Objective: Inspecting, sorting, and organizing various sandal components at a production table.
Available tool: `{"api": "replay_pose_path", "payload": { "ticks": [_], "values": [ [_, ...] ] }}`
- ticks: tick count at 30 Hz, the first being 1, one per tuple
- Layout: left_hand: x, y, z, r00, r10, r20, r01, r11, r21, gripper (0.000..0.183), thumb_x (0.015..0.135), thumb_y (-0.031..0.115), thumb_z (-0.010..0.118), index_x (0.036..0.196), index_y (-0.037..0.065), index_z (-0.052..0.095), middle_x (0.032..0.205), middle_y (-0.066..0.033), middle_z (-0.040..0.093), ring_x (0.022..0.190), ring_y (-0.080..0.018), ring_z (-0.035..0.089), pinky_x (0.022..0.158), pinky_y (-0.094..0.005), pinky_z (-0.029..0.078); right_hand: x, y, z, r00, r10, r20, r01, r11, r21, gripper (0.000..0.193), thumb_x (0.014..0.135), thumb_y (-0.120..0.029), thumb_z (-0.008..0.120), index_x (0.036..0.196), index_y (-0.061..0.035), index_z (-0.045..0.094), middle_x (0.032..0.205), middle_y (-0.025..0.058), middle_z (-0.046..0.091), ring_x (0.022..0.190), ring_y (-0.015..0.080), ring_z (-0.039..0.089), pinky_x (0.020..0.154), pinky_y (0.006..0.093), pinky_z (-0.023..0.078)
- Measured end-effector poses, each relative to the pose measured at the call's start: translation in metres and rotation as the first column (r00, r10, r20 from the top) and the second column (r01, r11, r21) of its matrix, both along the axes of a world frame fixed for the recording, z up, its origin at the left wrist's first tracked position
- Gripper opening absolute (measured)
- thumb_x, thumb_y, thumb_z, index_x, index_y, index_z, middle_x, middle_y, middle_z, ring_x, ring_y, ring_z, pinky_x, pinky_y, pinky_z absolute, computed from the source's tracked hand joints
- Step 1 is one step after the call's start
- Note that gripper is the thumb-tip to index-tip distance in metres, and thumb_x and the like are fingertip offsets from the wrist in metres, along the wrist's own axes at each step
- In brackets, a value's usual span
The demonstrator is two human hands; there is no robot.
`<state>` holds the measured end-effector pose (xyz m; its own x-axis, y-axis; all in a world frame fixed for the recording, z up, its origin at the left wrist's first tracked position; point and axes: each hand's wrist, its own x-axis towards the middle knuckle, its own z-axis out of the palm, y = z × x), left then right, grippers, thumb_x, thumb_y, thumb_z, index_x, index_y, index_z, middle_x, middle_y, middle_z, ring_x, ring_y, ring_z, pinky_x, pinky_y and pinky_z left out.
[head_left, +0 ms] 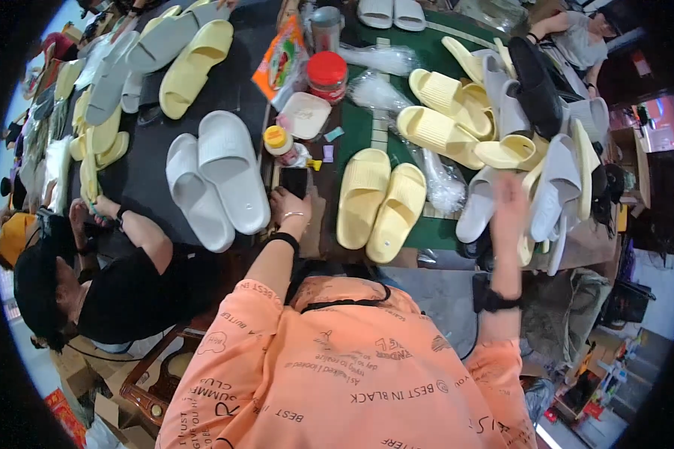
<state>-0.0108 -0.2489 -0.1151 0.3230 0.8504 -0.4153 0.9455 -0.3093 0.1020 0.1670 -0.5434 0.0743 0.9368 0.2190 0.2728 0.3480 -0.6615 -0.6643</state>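
Observation:
My left hand (289, 205) is at the table's near edge, its fingers curled about the lower end of a dark smartphone (295, 179). To its left lies a pair of light grey slide slippers (233, 172); to its right, a pair of pale yellow slides (364, 198). My right hand (509, 200) is smeared by motion, so its fingers do not show clearly. It passes over the near side of a heap of slides, beside a grey slide (476, 206) and a yellow slide (510, 152). I cannot make out whether it touches any of them.
Beyond the phone stand a yellow-capped bottle (278, 140), a white tub (304, 115), a red-lidded jar (326, 75) and a tumbler (326, 30). Clear plastic wrapping (376, 91) lies near the heap. A co-worker in black (127, 292) sits at my left, near more slides (196, 69).

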Motion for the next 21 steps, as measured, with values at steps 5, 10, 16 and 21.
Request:
{"api": "replay_pose_path", "payload": {
  "ticks": [5,10,16,21],
  "values": [
    [0.004,0.009,-0.002,0.999,-0.022,0.033,0.021,0.999,0.036,0.078,0.067,0.038,0.063,0.121,-0.005,0.028,0.119,-0.0165,0.035,0.110,-0.0316,0.038,0.087,-0.0408,0.039,0.000,-0.049,-0.140,0.792,-0.138,-0.595,-0.037,0.962,-0.272,0.020,0.078,-0.012,0.051,0.089,0.0041,0.053,0.070,0.0201,0.059,0.045,0.0249,0.057,0.049,0.0337,0.046],
    [0.007,0.012,-0.006,0.995,-0.081,-0.057,0.077,0.995,-0.057,0.080,0.069,0.040,0.059,0.123,-0.007,0.025,0.126,-0.0226,0.028,0.112,-0.0338,0.037,0.090,-0.0384,0.037,0.008,-0.051,-0.176,0.886,-0.142,-0.440,0.029,0.967,-0.254,0.023,0.081,-0.013,0.048,0.096,0.0033,0.048,0.064,0.0173,0.056,0.044,0.0252,0.055,0.044,0.0337,0.044],
    [0.004,0.006,-0.001,0.989,-0.147,0.018,0.147,0.989,0.004,0.083,0.069,0.039,0.061,0.125,-0.008,0.022,0.125,-0.0215,0.029,0.114,-0.0321,0.035,0.094,-0.0364,0.032,0.014,-0.055,-0.182,0.894,-0.152,-0.422,0.047,0.967,-0.249,0.014,0.082,-0.011,0.045,0.079,0.0024,0.048,0.060,0.0174,0.053,0.043,0.0253,0.054,0.042,0.0337,0.043],
    [0.008,0.013,-0.002,0.998,-0.055,0.003,0.055,0.994,-0.093,0.081,0.068,0.037,0.064,0.125,-0.004,0.022,0.126,-0.0202,0.027,0.115,-0.0315,0.033,0.094,-0.0367,0.032,0.004,-0.060,-0.150,0.892,-0.243,-0.382,0.290,0.954,0.071,0.013,0.083,-0.012,0.040,0.081,-0.0007,0.045,0.064,0.0113,0.052,0.053,0.0201,0.054,0.050,0.0310,0.045]
  ]
}}
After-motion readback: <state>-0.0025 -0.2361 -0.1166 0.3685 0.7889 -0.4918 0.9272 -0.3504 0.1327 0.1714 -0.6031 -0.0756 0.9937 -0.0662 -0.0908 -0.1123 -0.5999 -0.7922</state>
